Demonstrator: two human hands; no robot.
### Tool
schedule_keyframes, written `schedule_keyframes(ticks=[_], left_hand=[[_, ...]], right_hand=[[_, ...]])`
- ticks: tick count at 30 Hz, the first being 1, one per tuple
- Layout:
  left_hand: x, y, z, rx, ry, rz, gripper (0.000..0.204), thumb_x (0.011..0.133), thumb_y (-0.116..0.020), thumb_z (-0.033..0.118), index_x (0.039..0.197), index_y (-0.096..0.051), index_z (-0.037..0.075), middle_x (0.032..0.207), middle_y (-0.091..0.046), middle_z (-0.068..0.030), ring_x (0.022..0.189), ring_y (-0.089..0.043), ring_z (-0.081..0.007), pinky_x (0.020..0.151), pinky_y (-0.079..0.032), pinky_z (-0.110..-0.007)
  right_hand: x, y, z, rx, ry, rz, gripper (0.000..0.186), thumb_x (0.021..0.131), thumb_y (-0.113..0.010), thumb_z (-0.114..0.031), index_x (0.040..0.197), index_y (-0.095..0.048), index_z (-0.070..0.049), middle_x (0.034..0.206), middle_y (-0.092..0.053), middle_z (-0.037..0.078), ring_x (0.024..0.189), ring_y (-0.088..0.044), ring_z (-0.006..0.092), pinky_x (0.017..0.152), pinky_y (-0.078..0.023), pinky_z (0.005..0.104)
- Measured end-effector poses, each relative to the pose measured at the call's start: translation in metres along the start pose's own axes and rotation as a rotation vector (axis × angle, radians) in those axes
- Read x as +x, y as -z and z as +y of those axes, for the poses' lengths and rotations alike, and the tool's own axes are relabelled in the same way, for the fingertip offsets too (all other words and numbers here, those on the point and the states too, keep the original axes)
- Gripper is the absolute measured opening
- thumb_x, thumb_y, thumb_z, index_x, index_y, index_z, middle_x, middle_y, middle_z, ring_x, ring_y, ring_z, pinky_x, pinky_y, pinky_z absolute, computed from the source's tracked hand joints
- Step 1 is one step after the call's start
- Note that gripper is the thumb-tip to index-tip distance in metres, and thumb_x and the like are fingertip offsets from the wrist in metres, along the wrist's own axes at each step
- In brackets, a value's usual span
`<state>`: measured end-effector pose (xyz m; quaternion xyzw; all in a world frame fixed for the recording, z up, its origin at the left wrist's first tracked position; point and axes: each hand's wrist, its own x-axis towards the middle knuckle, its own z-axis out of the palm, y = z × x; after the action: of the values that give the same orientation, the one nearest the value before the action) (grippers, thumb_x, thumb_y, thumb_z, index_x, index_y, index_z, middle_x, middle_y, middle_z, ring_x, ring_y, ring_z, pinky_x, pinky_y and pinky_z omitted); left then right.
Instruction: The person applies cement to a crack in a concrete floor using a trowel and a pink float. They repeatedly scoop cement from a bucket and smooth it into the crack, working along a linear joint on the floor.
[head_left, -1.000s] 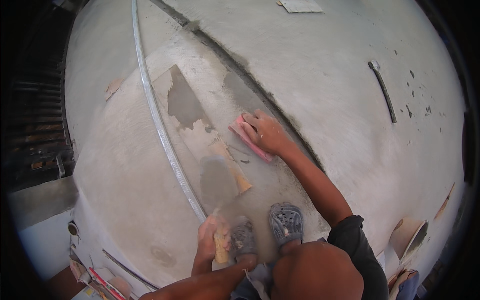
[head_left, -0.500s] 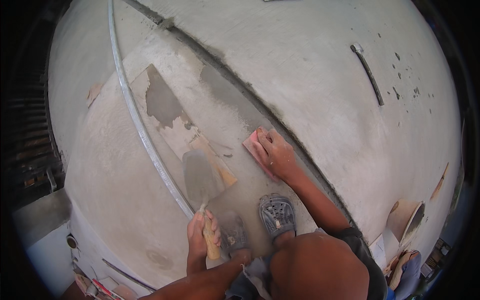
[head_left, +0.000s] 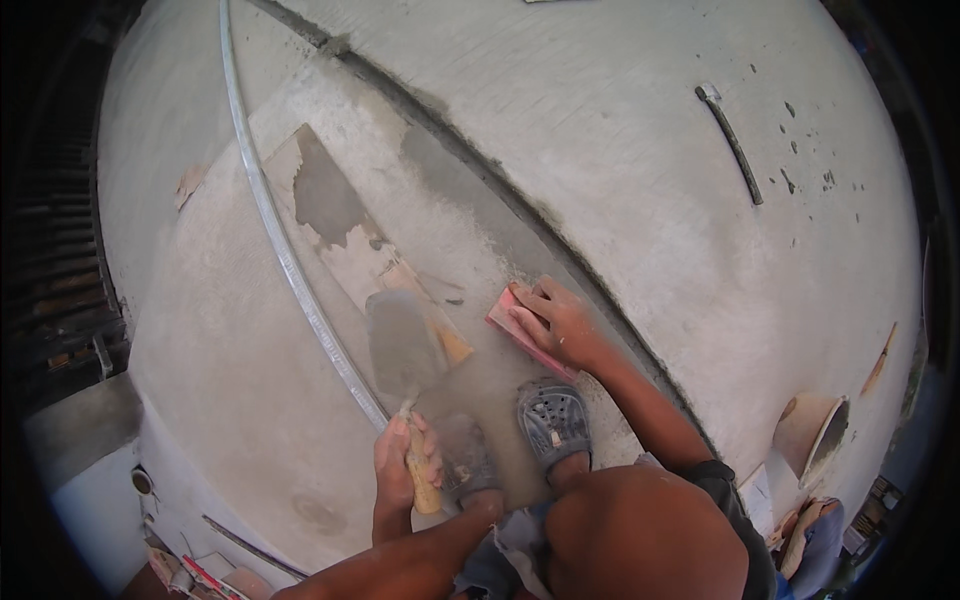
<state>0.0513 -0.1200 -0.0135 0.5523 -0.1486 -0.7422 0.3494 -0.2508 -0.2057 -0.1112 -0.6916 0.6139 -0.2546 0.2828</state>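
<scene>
My left hand is closed around the wooden handle of a trowel, whose cement-smeared blade points away from me, over the near end of a plywood board. A patch of wet grey mortar covers the board's far end. My right hand grips a pink hand float, with the thumb and fingers over its back. The float rests on the cement surface, just left of a dark groove and ahead of my right shoe.
A long metal tube runs lengthwise on the left. On the right lie a hammer with a dark handle and, nearer, a tipped bucket. Dark clogs are on my feet. Mortar crumbs dot the far right.
My right hand has drawn the float slightly nearer and to the right, turning it a little. The left hand and trowel have hardly moved.
</scene>
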Motion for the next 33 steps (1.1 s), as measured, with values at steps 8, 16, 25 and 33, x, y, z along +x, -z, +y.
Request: schedule_keyframes(ticks=[8, 16, 25, 33], left_hand=[[0.013, 0.008, 0.001, 0.02, 0.016, -0.138, 0.035, 0.115, -0.042, 0.039, 0.114, -0.052, 0.006, 0.082, -0.053, -0.0064, 0.05, -0.051, -0.0127, 0.044, -0.047, -0.029], [0.012, 0.0, 0.003, 0.162, 0.085, -0.112, 0.036, 0.114, -0.045, 0.042, 0.113, -0.051, 0.006, 0.082, -0.053, -0.0042, 0.051, -0.052, -0.011, 0.045, -0.047, -0.027], [-0.002, -0.005, 0.018, 0.333, 0.239, -0.275, 0.036, 0.115, -0.045, 0.04, 0.114, -0.054, 0.005, 0.083, -0.052, -0.0023, 0.053, -0.052, -0.0097, 0.047, -0.046, -0.027], [-0.004, -0.02, 0.038, 0.238, 0.259, -0.205, 0.036, 0.116, -0.042, 0.039, 0.114, -0.056, 0.006, 0.082, -0.053, -0.0017, 0.057, -0.051, -0.0105, 0.055, -0.046, -0.027]], right_hand=[[0.034, 0.016, 0.029, -0.205, -0.08, 0.274, 0.041, 0.102, -0.068, -0.026, 0.139, -0.068, -0.007, 0.097, -0.061, 0.015, 0.078, -0.064, 0.0303, 0.071, -0.054, 0.0422], [-0.03, 0.0, -0.036, 0.275, -0.099, -0.192, 0.034, 0.103, -0.066, -0.021, 0.131, -0.074, -0.003, 0.085, -0.061, 0.012, 0.076, -0.061, 0.0236, 0.066, -0.049, 0.0347], [0.043, 0.019, -0.042, 0.348, 0.292, -0.418, 0.034, 0.105, -0.061, -0.022, 0.129, -0.075, -0.002, 0.088, -0.067, 0.017, 0.077, -0.061, 0.0286, 0.072, -0.048, 0.0382], [-0.07, -0.019, -0.04, 1.233, -0.444, -0.738, 0.029, 0.107, -0.063, -0.021, 0.123, -0.077, -0.001, 0.098, -0.073, 0.01, 0.093, -0.069, 0.0189, 0.08, -0.055, 0.0356]])
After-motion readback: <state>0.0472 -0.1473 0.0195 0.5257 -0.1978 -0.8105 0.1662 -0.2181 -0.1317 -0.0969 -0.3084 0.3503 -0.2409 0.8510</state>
